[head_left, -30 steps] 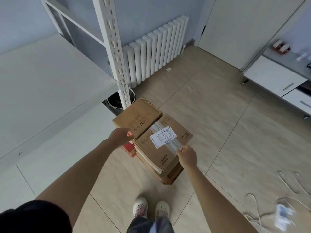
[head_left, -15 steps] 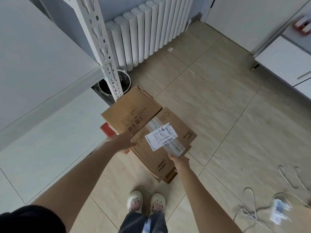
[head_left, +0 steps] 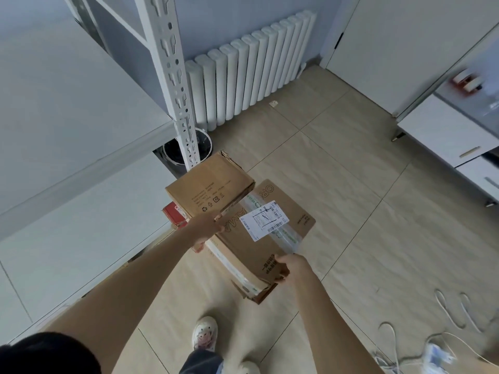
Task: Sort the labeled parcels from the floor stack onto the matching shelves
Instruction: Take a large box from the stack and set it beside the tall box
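Both hands grip one brown labeled parcel [head_left: 272, 236]: left hand [head_left: 206, 229] curled on its near-left edge, right hand [head_left: 290, 267] clasping its near-right corner. White shipping label [head_left: 264, 220] faces up, across clear tape. Parcel sits atop the floor stack [head_left: 256, 291]. A second brown carton [head_left: 209, 187] lies just behind it, a red box [head_left: 174, 215] beside. White shelf upright [head_left: 172, 76] stands immediately behind the stack.

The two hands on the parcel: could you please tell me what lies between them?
In the head view, between the left hand and right hand lies the top of the cardboard parcel, bearing a white shipping label.
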